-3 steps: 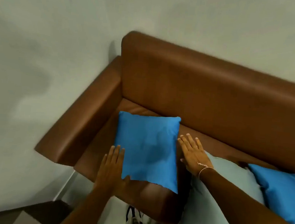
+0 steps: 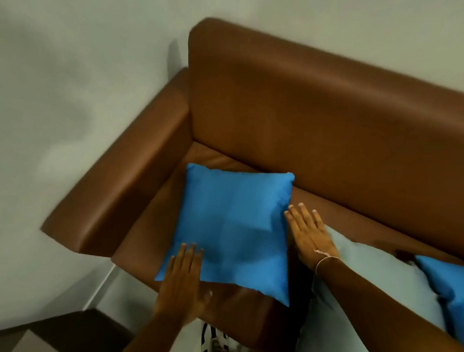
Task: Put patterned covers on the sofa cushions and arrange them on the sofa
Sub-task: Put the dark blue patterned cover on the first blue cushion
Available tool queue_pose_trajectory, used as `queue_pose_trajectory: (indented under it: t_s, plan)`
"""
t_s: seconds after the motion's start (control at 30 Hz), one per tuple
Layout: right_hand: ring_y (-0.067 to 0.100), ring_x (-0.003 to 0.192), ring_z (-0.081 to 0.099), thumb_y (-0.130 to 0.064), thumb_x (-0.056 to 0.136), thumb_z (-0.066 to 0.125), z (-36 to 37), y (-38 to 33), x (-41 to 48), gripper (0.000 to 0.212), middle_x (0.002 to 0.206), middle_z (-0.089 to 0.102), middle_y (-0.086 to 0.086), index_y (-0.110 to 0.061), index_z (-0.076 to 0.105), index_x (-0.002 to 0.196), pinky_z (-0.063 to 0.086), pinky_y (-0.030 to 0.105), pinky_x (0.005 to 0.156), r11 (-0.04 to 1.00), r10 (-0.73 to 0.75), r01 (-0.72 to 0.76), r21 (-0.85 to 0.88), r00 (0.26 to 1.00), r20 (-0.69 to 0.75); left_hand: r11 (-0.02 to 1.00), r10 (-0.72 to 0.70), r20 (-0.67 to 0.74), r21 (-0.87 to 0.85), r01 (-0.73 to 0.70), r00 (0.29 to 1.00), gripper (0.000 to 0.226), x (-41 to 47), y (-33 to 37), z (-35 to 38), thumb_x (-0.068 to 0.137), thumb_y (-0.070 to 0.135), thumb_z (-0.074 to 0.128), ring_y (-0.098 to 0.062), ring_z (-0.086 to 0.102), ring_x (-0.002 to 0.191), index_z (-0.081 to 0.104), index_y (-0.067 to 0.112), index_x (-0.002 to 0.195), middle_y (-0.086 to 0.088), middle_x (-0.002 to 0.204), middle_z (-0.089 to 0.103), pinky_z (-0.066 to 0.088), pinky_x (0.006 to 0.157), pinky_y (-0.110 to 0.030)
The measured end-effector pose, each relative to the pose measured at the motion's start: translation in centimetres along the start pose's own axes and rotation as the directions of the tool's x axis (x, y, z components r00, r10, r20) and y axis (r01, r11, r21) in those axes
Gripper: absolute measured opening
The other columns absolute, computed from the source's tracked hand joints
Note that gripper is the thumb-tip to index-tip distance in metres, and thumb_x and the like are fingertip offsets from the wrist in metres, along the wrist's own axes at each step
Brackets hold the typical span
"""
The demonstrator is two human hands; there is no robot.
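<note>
A plain blue cushion [image 2: 235, 229] lies flat on the seat of the brown leather sofa [image 2: 326, 122], near its left armrest. My left hand [image 2: 182, 280] rests flat on the cushion's front left corner, fingers straight and together. My right hand [image 2: 311, 235] lies flat against the cushion's right edge, fingers spread, gripping nothing. A pale grey-blue cushion [image 2: 369, 284] sits under my right forearm, and a second blue cushion [image 2: 457, 291] lies further right, cut off by the frame edge. A black-and-white patterned fabric [image 2: 220, 347] shows at the bottom, below the sofa's front edge.
The sofa stands in a corner against pale grey walls [image 2: 66, 79]. Its left armrest [image 2: 118, 189] borders the seat on the left. Dark floor [image 2: 55, 331] shows at the bottom left.
</note>
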State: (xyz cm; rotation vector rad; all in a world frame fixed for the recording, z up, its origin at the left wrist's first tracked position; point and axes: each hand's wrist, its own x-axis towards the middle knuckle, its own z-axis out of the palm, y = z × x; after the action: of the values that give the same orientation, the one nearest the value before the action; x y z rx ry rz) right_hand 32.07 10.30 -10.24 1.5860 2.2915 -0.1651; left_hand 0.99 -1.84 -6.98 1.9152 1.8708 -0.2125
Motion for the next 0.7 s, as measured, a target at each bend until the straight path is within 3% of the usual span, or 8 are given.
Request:
queue_pose_trajectory:
  t_s: [0.1, 0.13, 0.23, 0.37, 0.53, 0.6, 0.67, 0.7]
  plan:
    - [0.033, 0.151, -0.001, -0.003, 0.09, 0.01, 5.2, -0.1, 3.0, 0.065, 0.165, 0.003, 0.012, -0.009, -0.01, 0.151, 0.009, 0.054, 0.121, 1.0, -0.018, 0.018, 0.0, 0.987, -0.163, 0.998, -0.018, 0.028, 0.053, 0.017, 0.999, 0.117, 1.6, 0.0, 5.5, 0.059, 0.057, 0.078, -0.038, 0.022, 0.149, 0.029, 0.006, 0.152, -0.018, 0.161, 0.027, 0.026, 0.118, -0.056]
    - [0.033, 0.151, 0.003, -0.004, 0.092, 0.01, 6.5, -0.3, 3.8, 0.063, 0.165, 0.006, 0.013, -0.009, -0.011, 0.151, 0.011, 0.054, 0.121, 0.999, -0.036, 0.034, -0.014, 0.979, -0.201, 0.997, -0.034, 0.002, 0.07, 0.034, 0.999, 0.12, 2.4, 0.1, 7.0, 0.056, 0.06, 0.076, -0.039, 0.025, 0.148, 0.031, 0.003, 0.151, -0.02, 0.159, 0.03, 0.026, 0.118, -0.057]
    - [0.032, 0.152, 0.002, -0.007, 0.096, 0.038, 8.7, -0.8, 6.8, 0.074, 0.165, 0.0, 0.013, -0.01, -0.008, 0.154, 0.003, 0.055, 0.121, 0.996, -0.077, 0.089, 0.022, 0.939, -0.336, 0.995, -0.084, -0.108, 0.046, 0.089, 0.991, 0.117, 4.6, 0.4, 9.6, 0.063, 0.069, 0.058, -0.039, 0.019, 0.15, 0.026, 0.001, 0.152, -0.022, 0.161, 0.025, 0.012, 0.12, -0.056]
    - [0.032, 0.152, 0.001, -0.015, 0.092, 0.053, 9.1, -0.5, 8.5, 0.076, 0.165, 0.008, 0.007, -0.018, 0.011, 0.155, -0.001, 0.054, 0.12, 0.978, -0.159, 0.194, 0.073, 0.927, -0.339, 0.977, -0.205, -0.192, -0.097, 0.189, 0.96, 0.114, 7.0, 0.5, 10.6, 0.064, 0.074, 0.057, -0.035, 0.021, 0.15, 0.029, 0.006, 0.151, -0.015, 0.16, 0.03, -0.002, 0.123, -0.047]
    - [0.036, 0.144, 0.029, -0.016, 0.078, 0.073, 6.0, -0.2, 7.6, 0.066, 0.152, 0.045, 0.004, -0.02, 0.05, 0.139, 0.011, 0.053, 0.117, 0.956, -0.196, 0.253, 0.15, 0.928, -0.318, 0.952, -0.2, -0.184, -0.27, 0.146, 0.962, 0.09, 7.0, -0.3, 8.1, 0.069, 0.061, 0.053, -0.041, 0.05, 0.133, 0.055, -0.002, 0.133, -0.017, 0.138, 0.059, 0.015, 0.115, -0.044]
    - [0.037, 0.142, 0.034, -0.011, 0.072, 0.075, 3.7, -0.6, 7.2, 0.067, 0.148, 0.05, 0.003, -0.02, 0.056, 0.136, 0.015, 0.054, 0.119, 0.949, -0.185, 0.253, 0.189, 0.929, -0.32, 0.945, -0.177, -0.16, -0.303, 0.122, 0.971, 0.08, 7.5, -1.0, 4.7, 0.072, 0.054, 0.056, -0.04, 0.053, 0.13, 0.056, -0.002, 0.131, -0.018, 0.132, 0.063, 0.015, 0.115, -0.036]
    - [0.037, 0.143, 0.032, -0.005, 0.069, 0.073, 1.1, -0.6, 7.4, 0.071, 0.147, 0.051, 0.002, -0.018, 0.055, 0.136, 0.018, 0.053, 0.119, 0.921, -0.15, 0.256, 0.293, 0.929, -0.338, 0.919, -0.217, -0.073, -0.351, 0.178, 0.974, 0.068, 7.9, -2.1, 1.0, 0.077, 0.039, 0.056, -0.038, 0.05, 0.133, 0.055, 0.002, 0.134, -0.019, 0.136, 0.06, 0.021, 0.117, -0.043]
    - [0.037, 0.144, 0.03, -0.002, 0.069, 0.071, 0.2, -0.6, 7.3, 0.071, 0.147, 0.05, 0.002, -0.016, 0.054, 0.137, 0.017, 0.053, 0.119, 0.9, -0.136, 0.265, 0.347, 0.926, -0.353, 0.906, -0.216, -0.111, -0.392, 0.157, 0.97, 0.069, 8.1, -3.2, -0.6, 0.074, 0.039, 0.052, -0.041, 0.052, 0.13, 0.058, 0.0, 0.131, -0.022, 0.133, 0.061, 0.027, 0.115, -0.046]
